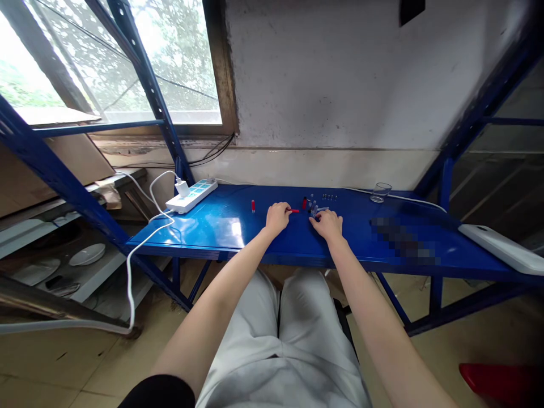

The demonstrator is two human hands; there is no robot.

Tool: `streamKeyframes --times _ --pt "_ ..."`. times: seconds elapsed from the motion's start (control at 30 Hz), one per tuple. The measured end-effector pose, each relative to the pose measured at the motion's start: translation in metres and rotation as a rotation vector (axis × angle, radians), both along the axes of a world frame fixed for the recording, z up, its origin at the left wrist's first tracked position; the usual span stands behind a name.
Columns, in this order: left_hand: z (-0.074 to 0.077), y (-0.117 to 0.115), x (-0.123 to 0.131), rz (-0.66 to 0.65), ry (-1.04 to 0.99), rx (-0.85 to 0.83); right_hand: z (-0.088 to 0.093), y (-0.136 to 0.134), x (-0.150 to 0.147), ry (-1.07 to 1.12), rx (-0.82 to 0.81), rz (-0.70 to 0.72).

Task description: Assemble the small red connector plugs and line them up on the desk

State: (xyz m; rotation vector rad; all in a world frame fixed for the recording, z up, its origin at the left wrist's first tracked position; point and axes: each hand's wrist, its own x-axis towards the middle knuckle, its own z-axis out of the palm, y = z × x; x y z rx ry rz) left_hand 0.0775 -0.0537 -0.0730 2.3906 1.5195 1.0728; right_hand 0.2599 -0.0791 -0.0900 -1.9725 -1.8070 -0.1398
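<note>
L hand (278, 219) has fingers together, clamped on a red stick (294, 211), approx. at mid-table. R hand (328, 224) is at the small clear pcs (314, 209), to the right; if its fingers grip one, I can't tell. Risk, in my opinion: the stick seems held near one end only, so a loose pinch could let it slip. The clear pcs are close together, w/ a red-and-black pc (305, 202) just beside, so a careless R finger could prob. knock them. A bump of the blue table (221, 226) might scatter the row of tiny pcs (331, 197) on the far side. Containers: a glass (379, 194), far right; content, if any, not clear. White dish (87, 255), on left shelf; content also can't tell.
</note>
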Motion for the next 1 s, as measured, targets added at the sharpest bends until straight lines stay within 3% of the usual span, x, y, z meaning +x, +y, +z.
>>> streamKeyframes --times 0.33,0.73,1.0 --pt "-0.008 -0.022 -0.028 0.064 -0.543 -0.081 0.0 0.003 -0.002 -0.002 0.024 -0.009" --pt "-0.008 -0.029 -0.028 -0.013 -0.528 -0.065 0.001 0.003 -0.002 0.005 0.0 -0.02" --pt "-0.014 -0.02 -0.028 -0.027 -0.578 -0.028 0.014 0.007 -0.023 0.007 0.236 0.159"
